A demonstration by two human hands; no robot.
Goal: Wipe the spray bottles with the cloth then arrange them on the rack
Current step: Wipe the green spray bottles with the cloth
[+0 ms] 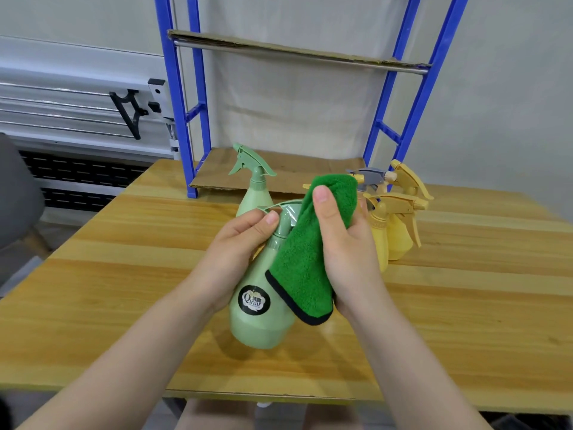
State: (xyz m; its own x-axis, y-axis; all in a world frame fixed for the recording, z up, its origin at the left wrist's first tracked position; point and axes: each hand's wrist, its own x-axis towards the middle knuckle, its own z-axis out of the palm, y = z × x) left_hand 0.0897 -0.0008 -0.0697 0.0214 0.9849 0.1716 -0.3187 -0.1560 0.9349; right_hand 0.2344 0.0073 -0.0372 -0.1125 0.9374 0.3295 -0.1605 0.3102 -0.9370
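Note:
My left hand (235, 246) grips a pale green spray bottle (259, 318) by its neck, tilted above the wooden table (124, 274). A round black label shows on its body. My right hand (344, 243) holds a green cloth (302, 268) with a black hem, pressed against the bottle's head and shoulder. Behind them a second green spray bottle (255, 187) stands upright. Yellow spray bottles (400, 225) stand in a group to the right, partly hidden by the cloth and my right hand. The blue rack (178, 97) stands at the table's far edge.
Cardboard sheets line the rack's lower shelf (223, 172) and upper shelf (279, 46). A grey chair (15, 193) is at the left beside the table. A white metal frame with rails (77, 110) runs along the wall on the left.

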